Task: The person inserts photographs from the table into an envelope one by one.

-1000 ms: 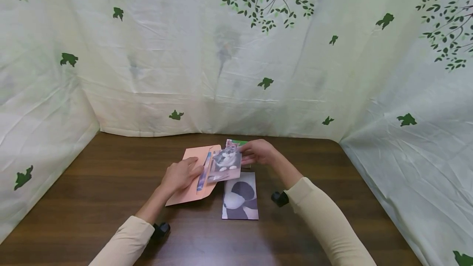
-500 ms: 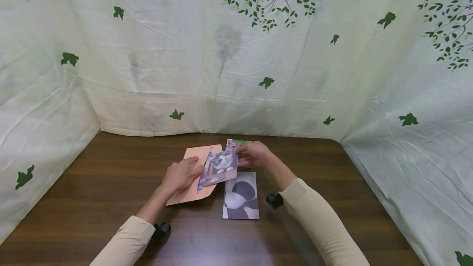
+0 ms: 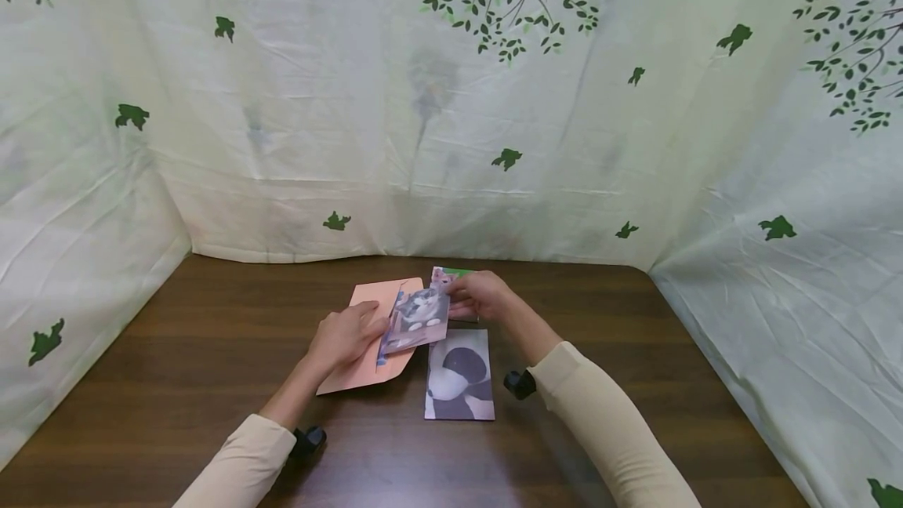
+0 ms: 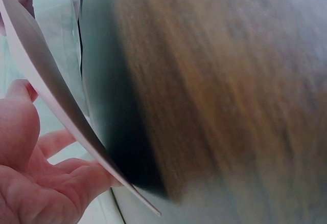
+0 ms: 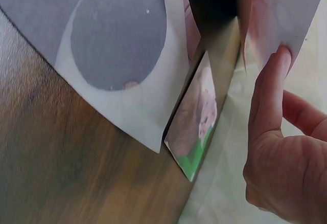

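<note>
My left hand (image 3: 348, 333) grips a peach envelope (image 3: 363, 367) and keeps it tilted above the table. In the left wrist view the envelope (image 4: 61, 96) is seen nearly edge-on beside the fingers. A bluish printed strip shows at the envelope's opening. Between thumb and fingers, my right hand (image 3: 487, 294) pinches the right edge of a picture card (image 3: 423, 312) with a grey-and-white cat on it. The card's left part lies at the envelope's opening, and its far edge is hidden. Seen from the right wrist, the card's pale back (image 5: 291, 14) rises above the right fingertips.
A picture card with a grey-and-white shape (image 3: 458, 382) lies flat on the brown wooden table (image 3: 212, 367). Behind it lies a pink-and-green picture card (image 3: 442, 277), partly covered by the right hand. A white leaf-printed curtain (image 3: 317, 139) surrounds the table's back and sides.
My right hand has moved a little left, carrying the cat card further over the envelope's opening. Less of the bluish strip shows. The left hand and the envelope have stayed almost still.
</note>
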`<action>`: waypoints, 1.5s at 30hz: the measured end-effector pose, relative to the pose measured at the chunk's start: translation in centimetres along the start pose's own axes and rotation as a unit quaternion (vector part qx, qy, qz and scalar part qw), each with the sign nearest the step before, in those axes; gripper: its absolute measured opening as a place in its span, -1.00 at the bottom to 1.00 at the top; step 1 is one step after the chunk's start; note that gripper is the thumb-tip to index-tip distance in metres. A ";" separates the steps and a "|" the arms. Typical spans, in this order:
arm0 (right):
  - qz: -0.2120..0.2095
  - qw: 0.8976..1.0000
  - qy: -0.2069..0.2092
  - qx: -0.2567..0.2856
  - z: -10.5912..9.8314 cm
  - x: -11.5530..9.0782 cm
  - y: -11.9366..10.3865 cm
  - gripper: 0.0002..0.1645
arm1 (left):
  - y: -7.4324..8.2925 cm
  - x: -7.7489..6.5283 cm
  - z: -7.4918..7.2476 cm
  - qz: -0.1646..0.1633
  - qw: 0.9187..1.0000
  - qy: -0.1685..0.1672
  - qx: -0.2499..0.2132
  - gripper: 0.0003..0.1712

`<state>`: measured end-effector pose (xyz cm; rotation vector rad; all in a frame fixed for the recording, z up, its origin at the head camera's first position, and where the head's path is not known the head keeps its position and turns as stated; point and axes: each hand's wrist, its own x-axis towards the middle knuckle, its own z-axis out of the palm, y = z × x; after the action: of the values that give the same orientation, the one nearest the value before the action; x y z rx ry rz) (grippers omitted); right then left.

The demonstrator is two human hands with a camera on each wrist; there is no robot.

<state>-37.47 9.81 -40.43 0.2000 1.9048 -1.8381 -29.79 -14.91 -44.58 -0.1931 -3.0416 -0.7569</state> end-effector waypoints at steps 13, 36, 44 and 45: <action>0.002 0.999 -0.022 0.031 1.5 0.5 0.5 -0.63 | 0.0 0.0 0.1 0.001 1.000 0.004 -0.002 -0.32; 0.002 0.999 -0.038 0.025 3.5 1.0 1.0 -0.69 | -0.3 0.3 0.2 -0.007 1.000 -0.006 -0.005 -0.32; 0.004 0.999 -0.037 0.014 4.1 1.2 1.3 -0.66 | -0.2 0.2 0.1 -0.006 1.000 -0.008 -0.006 -0.32; 0.004 0.999 -0.038 0.014 4.2 1.2 1.3 -0.66 | -0.1 0.2 0.1 -0.007 1.000 -0.008 -0.006 -0.32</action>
<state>-37.00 5.55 -42.06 0.1446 1.8257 -1.8418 -29.98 -14.96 -44.69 -0.1793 -3.0576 -0.7790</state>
